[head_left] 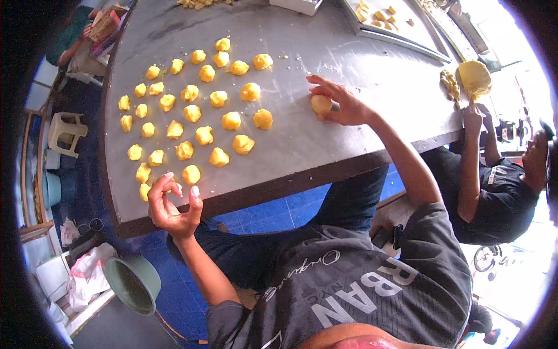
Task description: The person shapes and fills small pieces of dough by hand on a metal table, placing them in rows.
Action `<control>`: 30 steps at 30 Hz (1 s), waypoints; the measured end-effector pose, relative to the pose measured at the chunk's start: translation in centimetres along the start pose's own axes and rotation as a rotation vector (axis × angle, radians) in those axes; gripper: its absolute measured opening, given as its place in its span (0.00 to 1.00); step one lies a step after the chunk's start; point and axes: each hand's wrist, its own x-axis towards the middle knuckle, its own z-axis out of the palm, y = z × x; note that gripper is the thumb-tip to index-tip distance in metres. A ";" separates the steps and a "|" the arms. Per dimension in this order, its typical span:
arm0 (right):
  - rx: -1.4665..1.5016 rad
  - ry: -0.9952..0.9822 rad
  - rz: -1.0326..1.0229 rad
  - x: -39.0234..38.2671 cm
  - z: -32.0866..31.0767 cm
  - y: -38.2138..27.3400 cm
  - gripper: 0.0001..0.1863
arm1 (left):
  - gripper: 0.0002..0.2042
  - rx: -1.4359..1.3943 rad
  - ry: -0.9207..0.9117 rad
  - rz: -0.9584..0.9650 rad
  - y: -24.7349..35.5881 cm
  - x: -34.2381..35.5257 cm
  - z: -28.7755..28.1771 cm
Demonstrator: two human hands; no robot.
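Tabletop [290, 151]: ball [320, 104] between right fingers [326, 86]

Blue tiled floor [264, 215], much darker toward left. Grey worktop [296, 145] with dark edge [290, 184] — right part catching glare. Cream plastic stool [58, 129] at left. Far right washed out — strong white light.

On the table [302, 151], a ball [321, 104] is cupped by the right hand [347, 107]. The left hand [178, 214] is held, fingers curled, beside scattered yellow lumps [231, 120]. Pieces [381, 15] are held in a tray [407, 45].
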 end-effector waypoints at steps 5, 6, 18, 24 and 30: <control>-0.323 0.093 0.099 -0.6 0.8 -1.8 0.43 | 0.22 0.021 0.009 -0.010 0.0 -0.1 -0.2; -0.382 0.130 0.051 -0.6 1.1 -1.7 0.44 | 0.22 0.023 0.015 -0.012 0.0 -0.1 -0.2; -0.406 0.203 0.065 -0.8 1.6 -1.0 0.39 | 0.21 0.002 0.031 -0.037 0.0 -0.4 -0.1; -0.235 0.111 0.069 -1.5 1.1 -0.9 0.33 | 0.21 0.018 0.018 -0.023 0.1 -0.3 -0.2; -0.248 0.103 0.021 -1.3 1.4 -1.5 0.33 | 0.21 0.002 0.026 -0.021 0.0 -0.4 -0.1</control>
